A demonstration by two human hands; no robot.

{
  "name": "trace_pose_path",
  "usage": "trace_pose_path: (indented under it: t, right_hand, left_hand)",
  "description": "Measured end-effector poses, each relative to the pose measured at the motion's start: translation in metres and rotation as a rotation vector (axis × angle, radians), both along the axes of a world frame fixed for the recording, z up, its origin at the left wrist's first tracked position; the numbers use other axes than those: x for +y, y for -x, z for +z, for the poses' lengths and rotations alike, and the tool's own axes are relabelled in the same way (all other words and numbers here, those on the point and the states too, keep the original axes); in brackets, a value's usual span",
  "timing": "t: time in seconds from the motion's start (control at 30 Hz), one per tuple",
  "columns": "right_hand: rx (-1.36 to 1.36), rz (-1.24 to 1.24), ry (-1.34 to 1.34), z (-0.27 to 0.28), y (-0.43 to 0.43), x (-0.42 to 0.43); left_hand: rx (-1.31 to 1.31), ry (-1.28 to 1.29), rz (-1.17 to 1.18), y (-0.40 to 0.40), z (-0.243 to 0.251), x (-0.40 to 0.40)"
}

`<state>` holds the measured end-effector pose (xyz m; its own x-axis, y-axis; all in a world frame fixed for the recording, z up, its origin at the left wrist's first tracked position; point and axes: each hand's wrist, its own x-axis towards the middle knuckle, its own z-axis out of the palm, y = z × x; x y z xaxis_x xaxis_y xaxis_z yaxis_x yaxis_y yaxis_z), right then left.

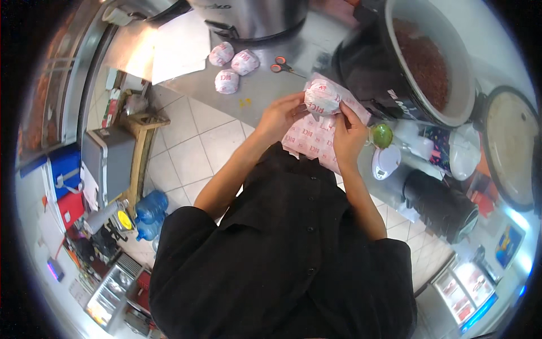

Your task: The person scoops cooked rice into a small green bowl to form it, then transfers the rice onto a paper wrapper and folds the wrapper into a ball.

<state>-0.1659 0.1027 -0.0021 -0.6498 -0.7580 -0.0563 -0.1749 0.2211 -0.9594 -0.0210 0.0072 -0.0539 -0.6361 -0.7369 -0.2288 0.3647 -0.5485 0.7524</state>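
Between my two hands is a round bundle [322, 101] wrapped in white paper with red print. My left hand [283, 111] grips its left side, and the fingers of my right hand [349, 133] pinch the wrapper at its lower right. Below the bundle, a stack of pink printed wrapping sheets [311, 137] lies at the edge of the metal counter [258, 101]. Three similar wrapped bundles [227, 81] sit together farther left. Scissors with orange-and-black handles [281, 67] lie between them and my hands.
A large open cooker [368, 76] holding reddish-brown food stands at right, its lid [510, 144] swung open. Another steel cooker [258, 19] stands at the back. A white digital scale [386, 161] and a green round object [382, 135] are right of my hand. White paper [180, 48] lies at left.
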Motion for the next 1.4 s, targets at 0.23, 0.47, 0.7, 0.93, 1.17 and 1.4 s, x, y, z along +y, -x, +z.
trace_pose_path:
  t: [0.23,0.47,0.7,0.93,1.17,1.4]
  right_hand:
    - [0.672,0.532,0.341,0.023,-0.029,-0.036]
    - [0.467,0.915,0.572,0.001,-0.054,-0.060]
    - [0.102,1.072,0.437,0.002,-0.090,-0.083]
    - [0.161,1.396,0.559,0.179,-0.069,-0.109]
    - [0.390,1.215,1.404,0.353,-0.062,-0.089]
    - [0.539,1.174,1.427,0.377,-0.064,-0.089]
  left_hand:
    - [-0.113,-0.240,0.189,-0.024,0.089,0.001]
    - [0.171,-0.386,0.423,-0.046,0.093,0.007]
    - [0.144,-0.285,0.540,-0.071,0.058,-0.020]
    - [-0.697,0.197,0.804,-0.173,-0.061,-0.108]
    - [-1.392,0.449,0.741,-0.171,-0.133,-0.171]
    - [-1.492,0.446,0.751,-0.167,-0.148,-0.186]
